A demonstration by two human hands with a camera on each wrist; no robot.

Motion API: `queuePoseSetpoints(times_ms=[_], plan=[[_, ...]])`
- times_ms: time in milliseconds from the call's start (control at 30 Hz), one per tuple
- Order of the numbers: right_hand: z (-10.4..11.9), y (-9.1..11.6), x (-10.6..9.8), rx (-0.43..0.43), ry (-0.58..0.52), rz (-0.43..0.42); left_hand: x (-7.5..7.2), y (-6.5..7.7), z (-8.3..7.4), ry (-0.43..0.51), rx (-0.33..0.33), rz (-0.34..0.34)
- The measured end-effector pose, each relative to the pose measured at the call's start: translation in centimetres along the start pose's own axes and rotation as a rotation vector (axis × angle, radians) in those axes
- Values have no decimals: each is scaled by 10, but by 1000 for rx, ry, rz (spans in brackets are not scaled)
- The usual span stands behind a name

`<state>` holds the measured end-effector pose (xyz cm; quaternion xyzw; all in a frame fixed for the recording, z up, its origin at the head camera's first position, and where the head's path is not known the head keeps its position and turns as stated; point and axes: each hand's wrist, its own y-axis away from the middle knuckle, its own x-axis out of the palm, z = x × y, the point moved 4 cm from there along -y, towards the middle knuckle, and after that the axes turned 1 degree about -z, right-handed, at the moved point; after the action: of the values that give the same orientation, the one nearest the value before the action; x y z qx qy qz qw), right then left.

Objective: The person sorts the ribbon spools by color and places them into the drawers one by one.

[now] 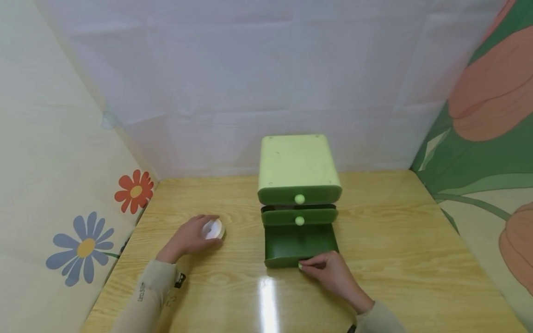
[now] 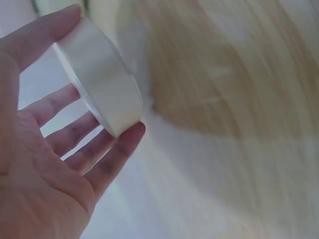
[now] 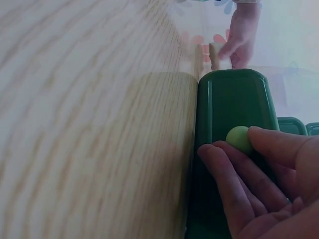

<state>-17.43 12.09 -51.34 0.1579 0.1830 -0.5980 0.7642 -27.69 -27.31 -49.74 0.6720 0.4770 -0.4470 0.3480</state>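
Note:
On the left part of the table, my left hand [image 1: 189,238] holds a cream-white roll [image 1: 219,229], which looks like ribbon or tape. In the left wrist view the thumb is on one edge of the roll [image 2: 102,74] and fingertips touch the opposite side. My right hand [image 1: 331,273] pinches the light green round knob [image 3: 238,139] of the bottom drawer [image 1: 297,243] between thumb and fingers. That dark green drawer is pulled far out of a small green cabinet [image 1: 297,162], and nothing shows inside it.
The middle drawer [image 1: 275,217] stands slightly out above the bottom one, while the top drawer [image 1: 275,195] is closed. All stand on a wooden table [image 1: 387,240]. A white sheet [image 1: 258,83] hangs behind, with flower-printed cloths [image 1: 495,92] at both sides.

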Motion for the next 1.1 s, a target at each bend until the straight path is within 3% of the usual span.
queuePoseSetpoints(times_ms=[167, 367, 667, 867, 1100], plan=[[0, 0, 0, 0, 3, -6, -5, 2, -21, 129, 70, -34], [-2, 0, 0, 3, -9, -3, -8, 5, -43, 154, 158, -62], [-1, 0, 0, -3, 8, -2, -17, 15, -75, 266, 191, -90], [0, 0, 0, 3, 2, 1, -18, 19, -88, 376, 211, -67], [-1, 0, 0, 5, -2, 1, -18, 22, -106, 370, 271, -43]])
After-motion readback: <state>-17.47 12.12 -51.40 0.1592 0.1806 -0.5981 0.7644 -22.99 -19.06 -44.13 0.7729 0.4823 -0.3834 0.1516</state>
